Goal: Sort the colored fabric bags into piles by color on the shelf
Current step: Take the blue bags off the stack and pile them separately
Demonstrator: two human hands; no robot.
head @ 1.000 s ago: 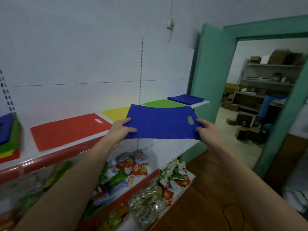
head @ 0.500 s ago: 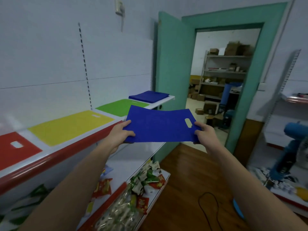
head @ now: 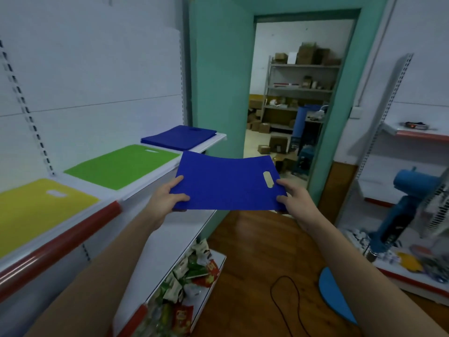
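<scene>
left hand (head: 167, 199) and right hand (head: 290, 197) pinch blue bag (head: 226, 184) by near corners, thumbs on top, other fingers curled under. bag in air, flat, just off shelf (head: 155, 177) edge. blue pile (head: 178, 137) at 11 o'clock from bag, near. green (head: 121, 165) at 9, yellow (head: 36, 210) past it (each looks like one flat bag, cannot tell more). piles started; this bag not down yet, likely goes on blue pile.

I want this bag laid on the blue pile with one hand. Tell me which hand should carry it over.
Left, probably. The left hand grips the bag on its shelf-side edge, and the blue pile lies ahead to the left at the shelf's far end. The right hand, at the handle end, would have to cross over.
</scene>
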